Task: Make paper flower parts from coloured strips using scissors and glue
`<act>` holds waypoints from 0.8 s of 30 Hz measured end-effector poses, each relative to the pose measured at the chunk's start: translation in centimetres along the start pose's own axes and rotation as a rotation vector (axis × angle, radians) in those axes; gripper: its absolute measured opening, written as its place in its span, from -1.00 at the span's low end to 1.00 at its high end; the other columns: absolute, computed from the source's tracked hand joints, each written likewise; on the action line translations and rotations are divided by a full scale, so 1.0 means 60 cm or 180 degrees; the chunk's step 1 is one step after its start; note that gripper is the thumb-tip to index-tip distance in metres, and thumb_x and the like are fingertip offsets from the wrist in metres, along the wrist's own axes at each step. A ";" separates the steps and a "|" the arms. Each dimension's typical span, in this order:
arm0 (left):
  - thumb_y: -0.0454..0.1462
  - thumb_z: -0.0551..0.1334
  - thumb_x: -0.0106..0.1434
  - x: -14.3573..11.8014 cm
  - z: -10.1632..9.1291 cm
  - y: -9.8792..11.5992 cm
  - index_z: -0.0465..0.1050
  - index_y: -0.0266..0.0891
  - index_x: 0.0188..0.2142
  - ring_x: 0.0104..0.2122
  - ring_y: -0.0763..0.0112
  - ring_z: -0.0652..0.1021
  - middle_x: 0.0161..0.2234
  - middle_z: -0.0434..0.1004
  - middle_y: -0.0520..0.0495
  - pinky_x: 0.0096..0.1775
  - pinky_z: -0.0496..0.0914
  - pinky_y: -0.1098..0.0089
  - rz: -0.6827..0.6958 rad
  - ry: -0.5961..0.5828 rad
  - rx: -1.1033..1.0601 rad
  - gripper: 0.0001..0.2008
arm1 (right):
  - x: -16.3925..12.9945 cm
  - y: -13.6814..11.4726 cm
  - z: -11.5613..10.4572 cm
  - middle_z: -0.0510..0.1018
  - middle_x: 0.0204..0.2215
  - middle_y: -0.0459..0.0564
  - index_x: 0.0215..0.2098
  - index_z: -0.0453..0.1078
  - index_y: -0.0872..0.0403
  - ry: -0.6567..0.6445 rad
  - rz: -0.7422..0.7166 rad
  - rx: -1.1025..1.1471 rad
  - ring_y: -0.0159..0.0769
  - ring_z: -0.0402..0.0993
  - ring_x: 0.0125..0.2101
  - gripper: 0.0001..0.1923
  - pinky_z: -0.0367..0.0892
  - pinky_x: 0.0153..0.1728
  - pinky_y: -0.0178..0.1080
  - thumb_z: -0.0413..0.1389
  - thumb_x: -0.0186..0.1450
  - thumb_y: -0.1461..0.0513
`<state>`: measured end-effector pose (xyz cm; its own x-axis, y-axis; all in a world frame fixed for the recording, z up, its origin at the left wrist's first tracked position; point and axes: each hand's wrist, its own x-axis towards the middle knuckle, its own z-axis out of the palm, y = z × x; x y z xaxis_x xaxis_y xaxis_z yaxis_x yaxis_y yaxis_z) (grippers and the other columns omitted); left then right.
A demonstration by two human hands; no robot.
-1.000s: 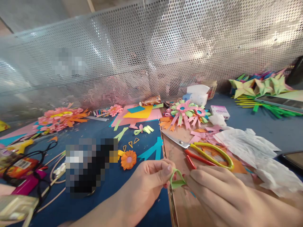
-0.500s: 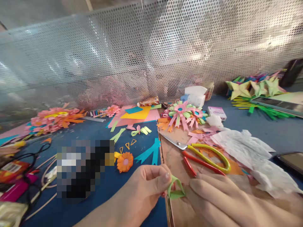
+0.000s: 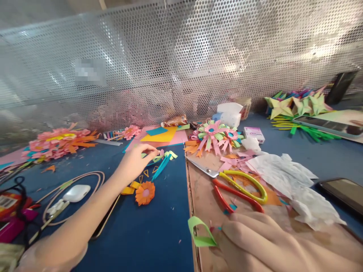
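My left hand (image 3: 140,158) reaches across the blue tabletop. Its thumb and fingers close in a pinch over small paper pieces; what sits between the fingertips I cannot make out. Beside them lie a blue paper ribbon (image 3: 162,166) and light green paper bits (image 3: 171,155). At the lower right, my right hand (image 3: 255,238) pinches one end of a light green paper strip (image 3: 201,234), bent into a loop. Just beyond that hand rest scissors (image 3: 241,185) with one yellow and one red handle. An orange paper flower (image 3: 145,192) lies below my left hand.
A perforated metal panel (image 3: 159,68) closes off the back. Pink paper flowers (image 3: 56,139) are at left, with a cable and white case (image 3: 76,192). Crumpled tissue (image 3: 278,170), a phone (image 3: 343,192) and green-and-pink paper flowers (image 3: 214,134) are at right.
My left hand has let go of the green strip and moved far forward and left. The blue ribbon has shifted left and turned. My right hand still holds the strip.
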<state>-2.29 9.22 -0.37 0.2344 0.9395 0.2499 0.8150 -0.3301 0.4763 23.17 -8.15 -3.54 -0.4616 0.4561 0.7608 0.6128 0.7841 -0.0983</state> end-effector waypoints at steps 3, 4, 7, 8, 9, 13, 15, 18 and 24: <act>-0.06 0.22 0.08 0.036 0.018 -0.054 0.48 -0.25 -0.29 -0.27 0.26 0.54 -0.24 0.58 -0.10 -0.20 0.37 0.35 -0.0054 -0.0225 0.0126 -0.68 | 0.001 0.009 -0.018 0.42 -0.56 -0.08 -0.36 0.38 0.01 -0.0535 0.0007 0.0004 -0.35 0.36 -0.57 -0.83 0.35 -0.54 -0.34 -0.03 0.33 0.24; -0.07 0.22 0.08 0.040 0.025 -0.065 0.49 -0.24 -0.29 -0.29 0.28 0.55 -0.27 0.59 -0.07 -0.22 0.39 0.37 -0.0048 -0.0329 0.0136 -0.69 | 0.002 0.011 -0.022 0.42 -0.56 -0.08 -0.36 0.38 0.02 -0.0682 -0.0028 0.0032 -0.35 0.35 -0.58 -0.85 0.34 -0.54 -0.34 -0.01 0.32 0.24; -0.05 0.19 0.11 0.037 0.038 -0.070 0.47 -0.25 -0.28 -0.31 0.31 0.56 -0.29 0.59 -0.07 -0.24 0.40 0.40 -0.0038 -0.0344 0.0274 -0.67 | 0.007 0.016 -0.019 0.40 -0.57 -0.09 -0.37 0.36 0.04 -0.0696 -0.0325 0.0193 -0.38 0.31 -0.60 -0.84 0.28 -0.58 -0.35 -0.03 0.32 0.29; -0.05 0.17 0.13 0.033 0.039 -0.066 0.46 -0.26 -0.29 -0.31 0.30 0.56 -0.29 0.59 -0.10 -0.24 0.39 0.38 -0.0037 -0.0272 0.0363 -0.67 | 0.007 0.017 -0.015 0.39 -0.57 -0.09 -0.38 0.35 0.05 -0.0615 -0.0423 0.0224 -0.39 0.30 -0.61 -0.85 0.26 -0.59 -0.35 -0.02 0.31 0.31; -0.04 0.15 0.16 0.028 0.038 -0.059 0.44 -0.27 -0.30 -0.31 0.29 0.55 -0.29 0.58 -0.12 -0.24 0.39 0.37 -0.0025 -0.0191 0.0465 -0.67 | 0.008 0.018 -0.009 0.37 -0.57 -0.09 -0.39 0.34 0.06 -0.0542 -0.0462 0.0226 -0.39 0.30 -0.60 -0.86 0.24 -0.59 -0.35 -0.01 0.29 0.33; -0.03 0.11 0.18 0.008 0.031 -0.033 0.40 -0.22 -0.40 -0.27 0.22 0.52 -0.30 0.55 -0.11 -0.22 0.34 0.31 0.0187 -0.0083 0.0872 -0.69 | 0.008 0.020 0.016 0.35 -0.54 -0.07 -0.41 0.28 0.08 -0.0103 -0.0013 0.0420 -0.39 0.27 -0.56 -0.86 0.17 -0.57 -0.34 0.00 0.24 0.42; -0.04 0.14 0.17 -0.003 0.029 -0.026 0.40 -0.21 -0.43 -0.28 0.22 0.52 -0.33 0.55 -0.08 -0.24 0.32 0.32 0.0323 -0.0152 0.1043 -0.72 | 0.012 0.023 0.027 0.30 -0.56 -0.10 -0.43 0.23 0.08 0.0060 0.0495 0.0711 -0.42 0.20 -0.58 -0.85 0.11 -0.59 -0.34 -0.02 0.25 0.41; -0.06 0.15 0.17 -0.016 0.030 -0.021 0.42 -0.20 -0.41 -0.29 0.20 0.51 -0.34 0.55 -0.07 -0.29 0.31 0.32 0.0445 -0.0223 0.1269 -0.74 | 0.026 0.033 0.044 0.24 -0.62 -0.16 -0.50 0.19 0.07 -0.0107 0.1650 0.1020 -0.45 0.16 -0.61 -0.82 0.08 -0.60 -0.36 -0.03 0.28 0.31; -0.07 0.16 0.17 -0.037 0.046 -0.009 0.47 -0.24 -0.30 -0.21 0.08 0.49 -0.26 0.56 -0.17 -0.23 0.27 0.26 0.0566 -0.0174 0.1596 -0.70 | 0.075 0.086 0.100 0.27 -0.75 -0.22 -0.55 0.28 0.10 -0.1471 0.2709 0.1216 -0.49 0.25 -0.74 -0.66 0.14 -0.72 -0.42 -0.07 0.33 0.15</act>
<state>-1.79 7.54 -3.48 0.4082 0.8809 0.2394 0.9103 -0.4126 -0.0340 20.40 0.46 -4.47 -0.2219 0.9745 0.0328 0.6442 0.1718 -0.7453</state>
